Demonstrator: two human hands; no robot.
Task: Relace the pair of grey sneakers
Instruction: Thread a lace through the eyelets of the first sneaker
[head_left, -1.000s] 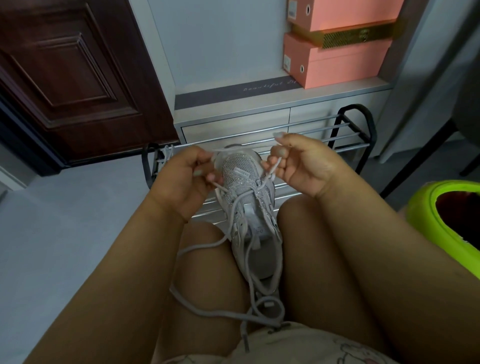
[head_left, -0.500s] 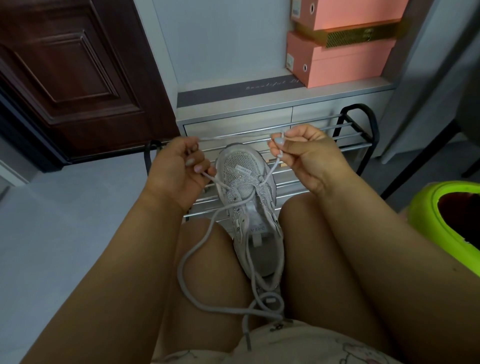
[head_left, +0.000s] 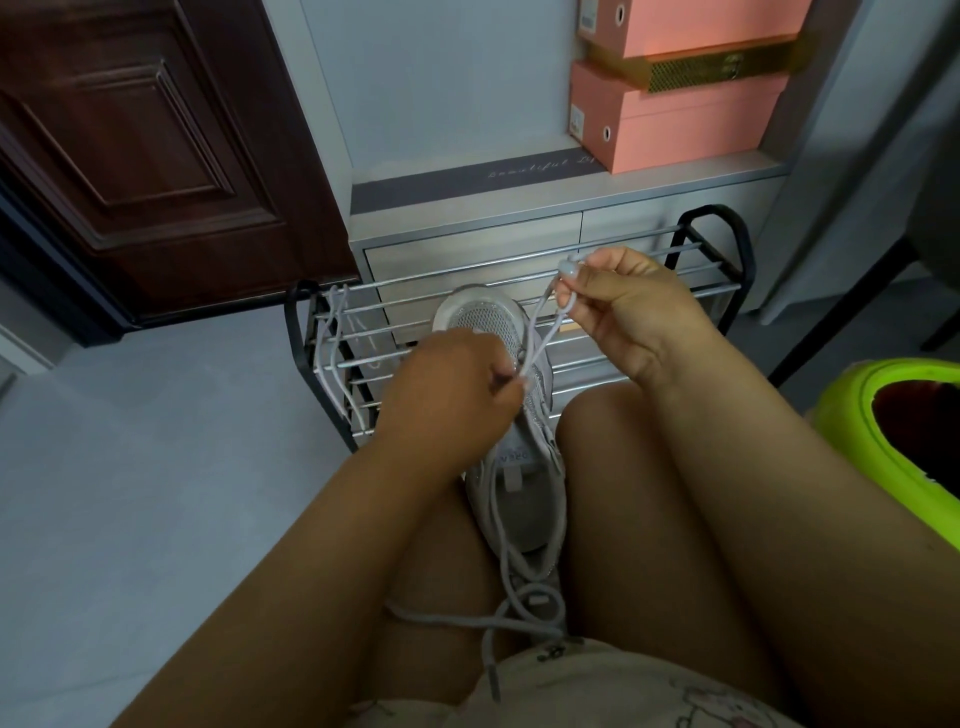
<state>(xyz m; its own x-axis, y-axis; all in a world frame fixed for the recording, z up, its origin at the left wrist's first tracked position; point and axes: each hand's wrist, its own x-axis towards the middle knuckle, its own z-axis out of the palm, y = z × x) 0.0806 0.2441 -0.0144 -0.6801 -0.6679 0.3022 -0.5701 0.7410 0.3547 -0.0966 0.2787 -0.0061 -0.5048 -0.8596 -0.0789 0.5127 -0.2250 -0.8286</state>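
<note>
A: Sneaker location?
B: Grey sneaker (head_left: 511, 415) between the knees, toe far. Left hand (head_left: 452, 395) pinches lace (head_left: 540, 338) at the eyelets; right hand (head_left: 628, 312) grasps its end.
A: Surroundings?
B: Grey floor (head_left: 156, 467); shoe rack (head_left: 691, 275) beyond; dark door (head_left: 145, 156) far left; pink boxes (head_left: 680, 119) far right; green bin (head_left: 883, 415) right.

A grey sneaker (head_left: 511, 415) lies between the knees (toe far); right hand (head_left: 631, 317) pinches its lace (head_left: 545, 332), left hand (head_left: 452, 395) at the eyelets.
</note>
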